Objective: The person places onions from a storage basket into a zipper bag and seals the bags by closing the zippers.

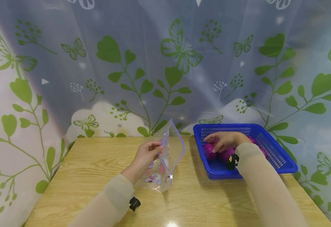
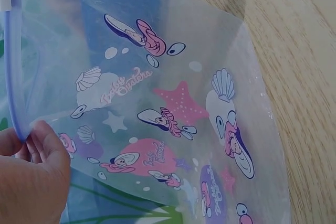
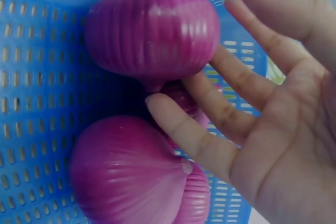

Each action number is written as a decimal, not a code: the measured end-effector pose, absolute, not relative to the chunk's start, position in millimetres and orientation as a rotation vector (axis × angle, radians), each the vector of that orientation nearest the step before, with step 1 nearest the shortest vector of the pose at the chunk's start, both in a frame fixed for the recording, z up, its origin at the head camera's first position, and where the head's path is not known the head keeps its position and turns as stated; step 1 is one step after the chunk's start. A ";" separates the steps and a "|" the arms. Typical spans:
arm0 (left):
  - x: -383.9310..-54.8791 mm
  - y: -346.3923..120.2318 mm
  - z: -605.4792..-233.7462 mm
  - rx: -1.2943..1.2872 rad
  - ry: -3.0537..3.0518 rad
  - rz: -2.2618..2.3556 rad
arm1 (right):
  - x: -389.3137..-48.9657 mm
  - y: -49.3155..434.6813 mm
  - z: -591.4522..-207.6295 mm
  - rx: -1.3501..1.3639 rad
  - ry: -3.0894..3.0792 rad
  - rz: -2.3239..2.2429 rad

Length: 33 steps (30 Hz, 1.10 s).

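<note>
My left hand (image 1: 146,156) pinches the purple zip edge of a clear zipper bag (image 1: 153,179) between thumb and fingers. Its mouth gapes toward the right, and pink and purple sea prints cover it in the left wrist view. The white slider (image 1: 171,177) sits at the mouth's near end. Over a blue basket (image 1: 281,162), my right hand (image 1: 227,140) reaches down among several purple onions (image 1: 209,152). In the right wrist view its fingers (image 3: 226,106) are spread, with fingertips right at the side of the upper onion (image 3: 152,30); another onion (image 3: 126,174) lies below it.
The basket stands at the right of a wooden table (image 1: 97,170), its wall between the bag and the onions. A patterned curtain (image 1: 142,47) hangs behind and along both sides. Each wrist carries a small black camera (image 1: 134,204).
</note>
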<state>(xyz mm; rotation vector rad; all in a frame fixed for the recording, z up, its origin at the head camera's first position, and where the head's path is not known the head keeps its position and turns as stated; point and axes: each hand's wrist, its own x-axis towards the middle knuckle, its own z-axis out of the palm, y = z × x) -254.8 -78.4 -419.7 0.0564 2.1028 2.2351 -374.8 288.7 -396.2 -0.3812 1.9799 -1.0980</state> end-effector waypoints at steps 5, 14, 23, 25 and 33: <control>-253.9 -79.2 -418.6 0.055 2.104 2.238 | -378.3 286.8 -401.7 -0.330 1.948 -1.033; -253.6 -79.6 -418.6 0.067 2.104 2.240 | -376.9 281.7 -406.8 -0.285 1.846 -1.009; -252.0 -80.8 -417.5 0.061 2.111 2.218 | -374.6 278.0 -415.8 -0.222 1.896 -0.979; -252.0 -80.8 -417.7 0.054 2.106 2.218 | -373.5 277.7 -416.5 -0.226 1.911 -0.974; -252.8 -82.2 -418.1 0.049 2.108 2.241 | -374.8 279.1 -414.5 -0.264 1.911 -0.975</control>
